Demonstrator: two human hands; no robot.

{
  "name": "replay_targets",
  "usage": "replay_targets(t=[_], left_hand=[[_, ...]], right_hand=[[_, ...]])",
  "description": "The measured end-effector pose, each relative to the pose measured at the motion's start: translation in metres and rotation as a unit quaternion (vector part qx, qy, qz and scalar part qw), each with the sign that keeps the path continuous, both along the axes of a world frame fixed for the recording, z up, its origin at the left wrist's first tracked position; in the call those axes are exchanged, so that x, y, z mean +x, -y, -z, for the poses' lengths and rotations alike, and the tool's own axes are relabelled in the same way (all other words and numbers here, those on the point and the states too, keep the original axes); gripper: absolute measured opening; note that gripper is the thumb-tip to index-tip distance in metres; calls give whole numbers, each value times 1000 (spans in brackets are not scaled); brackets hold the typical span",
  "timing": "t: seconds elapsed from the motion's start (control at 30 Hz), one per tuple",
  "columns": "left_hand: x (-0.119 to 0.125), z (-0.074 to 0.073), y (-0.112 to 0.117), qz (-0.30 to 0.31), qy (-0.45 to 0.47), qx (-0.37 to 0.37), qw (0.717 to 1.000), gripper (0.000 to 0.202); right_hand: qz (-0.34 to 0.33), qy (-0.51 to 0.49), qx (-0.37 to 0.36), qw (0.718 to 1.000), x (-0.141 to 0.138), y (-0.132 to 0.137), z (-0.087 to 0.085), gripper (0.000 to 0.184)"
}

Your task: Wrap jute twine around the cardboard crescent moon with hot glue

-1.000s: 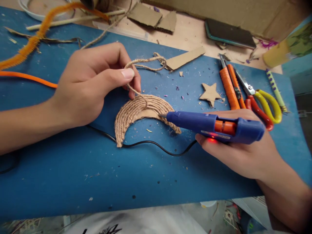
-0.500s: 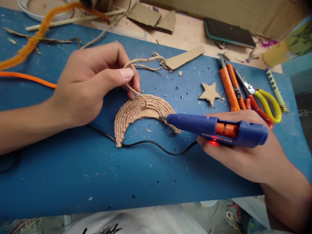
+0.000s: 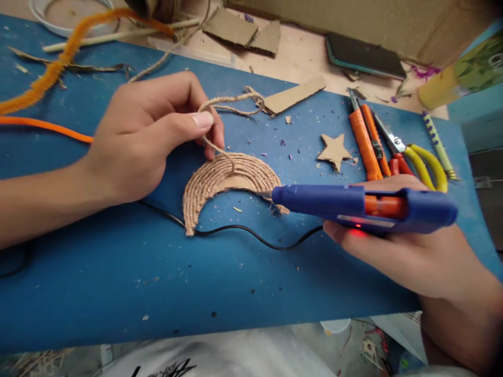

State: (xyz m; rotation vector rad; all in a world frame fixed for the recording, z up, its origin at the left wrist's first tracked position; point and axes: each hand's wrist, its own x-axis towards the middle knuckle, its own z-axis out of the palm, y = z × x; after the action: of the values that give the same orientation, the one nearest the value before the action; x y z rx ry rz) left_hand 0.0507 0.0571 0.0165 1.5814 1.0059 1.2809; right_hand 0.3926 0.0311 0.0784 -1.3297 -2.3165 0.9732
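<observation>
The left hand (image 3: pixel 137 141) is pinching a loose strand of rough brown jute twine (image 3: pixel 231 99) between thumb and forefinger, the fingertips (image 3: pixel 202 120) closing tight on it just above the half-wrapped cardboard crescent (image 3: pixel 204 186), which is lying flat near the middle of the blue work mat (image 3: pixel 157 283); the other fingers are curling loosely. The right hand (image 3: pixel 401 251) is wrapping fully around a blue and orange hot glue gun (image 3: pixel 361 207), whose nozzle is hovering at the inner edge of the crescent, beside its bare patch of cardboard, with a red light glowing underneath. The step in hand is looking like laying glue for another row of twine, and doing it well is probably calling for a thin bead run right against the last coil, the strand being held taut and low so it is seating snugly without gaps, and fingertips being held clear of the hot glue; the thin black cord (image 3: pixel 251 235) running just past the crescent's lower tip is worth minding so it is not snagging. Counting what is lying about: one glue gun, one crescent, one small cardboard star (image 3: pixel 334 151), what are looking like two orange-handled utility knives (image 3: pixel 363 141), one pair of red and yellow scissors (image 3: pixel 420 165), one fuzzy orange pipe cleaner (image 3: pixel 51 70), and three flat cardboard scraps (image 3: pixel 293 94) along the far edge
</observation>
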Motion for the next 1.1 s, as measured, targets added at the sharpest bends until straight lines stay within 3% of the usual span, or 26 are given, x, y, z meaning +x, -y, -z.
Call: replay_targets(t=[0.07, 0.17, 0.23, 0.33, 0.47, 0.53, 0.6, 0.7, 0.77, 0.83, 0.93, 1.1], left_hand=[[-1, 1, -1, 6, 1, -2, 1000, 34], [-4, 4, -2, 34, -13, 5, 999, 28], [-6, 4, -2, 53, -25, 19, 998, 27], [-7, 4, -3, 52, -41, 40, 997, 30], [-8, 4, -3, 69, -81, 69, 992, 31], [-8, 4, -2, 72, -116, 81, 987, 22], [-8, 4, 0, 62, -176, 93, 978, 20], [-8, 3, 4, 50, -266, 134, 953, 31], [-6, 2, 7, 49, -310, 151, 937, 32], [-4, -1, 10, 53, -354, 150, 922, 32], [-4, -7, 14, 57, -409, 162, 896, 33], [-15, -20, 20, 90, -459, 196, 862, 25]], right_hand=[[10, -82, -26, 996, 0, -2, 1, 10], [87, -138, -6, 987, -4, -7, 5, 7], [95, -87, 34, 991, -6, -12, 7, 9], [57, 57, 109, 991, -8, -17, 10, 11], [66, 241, 201, 947, -8, -21, 16, 28], [71, 305, 236, 920, -8, -20, 18, 37], [76, 333, 271, 900, -9, -18, 16, 42], [75, 302, 327, 892, -17, -15, 4, 47], [30, 251, 369, 894, -27, -14, -6, 42], [-68, 225, 393, 889, -43, -14, -13, 31], [-190, 273, 369, 868, -70, -13, -14, 32], [-186, 349, 349, 850, -93, -12, -8, 30]])
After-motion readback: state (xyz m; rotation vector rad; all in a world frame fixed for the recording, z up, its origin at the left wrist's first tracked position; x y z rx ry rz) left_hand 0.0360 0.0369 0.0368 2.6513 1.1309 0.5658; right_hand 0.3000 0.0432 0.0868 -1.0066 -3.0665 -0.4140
